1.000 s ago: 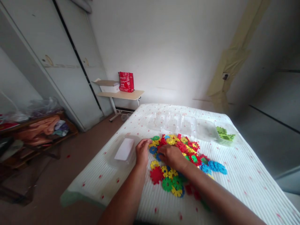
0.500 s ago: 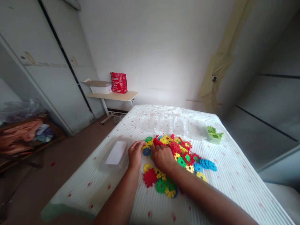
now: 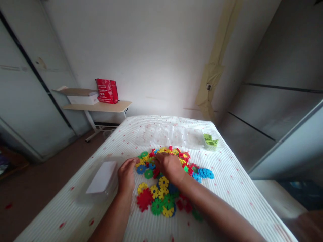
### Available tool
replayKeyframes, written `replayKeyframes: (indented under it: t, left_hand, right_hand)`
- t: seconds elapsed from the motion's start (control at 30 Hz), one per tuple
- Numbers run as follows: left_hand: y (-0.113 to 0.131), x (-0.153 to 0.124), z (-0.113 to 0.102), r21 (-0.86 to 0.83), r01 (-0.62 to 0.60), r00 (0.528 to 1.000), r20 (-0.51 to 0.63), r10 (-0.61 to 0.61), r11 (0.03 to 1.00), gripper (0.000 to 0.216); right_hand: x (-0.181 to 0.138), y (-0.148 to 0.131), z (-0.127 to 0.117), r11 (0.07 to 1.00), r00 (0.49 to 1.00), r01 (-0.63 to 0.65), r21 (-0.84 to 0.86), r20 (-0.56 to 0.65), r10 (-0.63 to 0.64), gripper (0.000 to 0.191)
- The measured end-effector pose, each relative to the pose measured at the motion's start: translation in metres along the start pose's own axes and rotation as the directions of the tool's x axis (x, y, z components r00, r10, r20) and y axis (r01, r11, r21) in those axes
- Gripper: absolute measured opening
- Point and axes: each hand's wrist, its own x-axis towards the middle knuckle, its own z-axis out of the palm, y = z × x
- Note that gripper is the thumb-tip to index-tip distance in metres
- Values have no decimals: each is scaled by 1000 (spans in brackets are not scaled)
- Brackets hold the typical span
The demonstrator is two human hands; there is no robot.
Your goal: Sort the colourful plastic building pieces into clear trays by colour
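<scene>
Fingers: our left hand (image 3: 127, 175) curls down at the heap's left edge. Our right hand (image 3: 170, 167) lies palm down across its middle, fingertips sunk among the pieces. We cannot tell whether either hand pinches one.
Heap: red, yellow, green and blue gear-toothed plastic discs (image 3: 163, 183) lie flat and overlapping under and between both hands, close in front of us.
Material: thin, hard, glossy discs with notched rims; we judge they slide readily over one another.
Bed: white ribbed bedspread with small red specks (image 3: 227, 188), soft enough that loose pieces stay put.
Left side: clear plastic lidded box holding a white card (image 3: 101, 178), just beside the left hand.
Far side: row of clear plastic tubs (image 3: 164, 136); at its right end a small clear tub of light-green pieces (image 3: 210, 141), that colour lying apart from the heap.
</scene>
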Motion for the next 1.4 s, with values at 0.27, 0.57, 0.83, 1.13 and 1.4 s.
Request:
replayKeyframes:
  t: [0.27, 0.57, 0.83, 1.13, 1.4]
  left_hand:
    - [0, 0, 0, 53, -12, 1000, 13, 11, 999, 25]
    - [1, -2, 0, 45, 7, 1000, 10, -7, 999, 23]
    - [0, -1, -3, 122, -16, 1000, 19, 14, 992, 27]
    - [4, -3, 1, 93, -29, 1000, 4, 29, 995, 25]
    - [7, -5, 2, 73, -26, 1000, 7, 26, 997, 23]
  right_hand:
    - [-8, 145, -57, 810, 860, -424, 405, -100, 501, 16]
    - [-4, 253, -81, 664, 708, -706, -245, -252, 660, 28]
    - [9, 259, -60, 652, 727, -676, -343, -166, 666, 36]
    - [-9, 253, -57, 737, 814, -563, -375, -95, 573, 35]
    - [-38, 209, -57, 914, 893, -382, -133, -306, 329, 29]
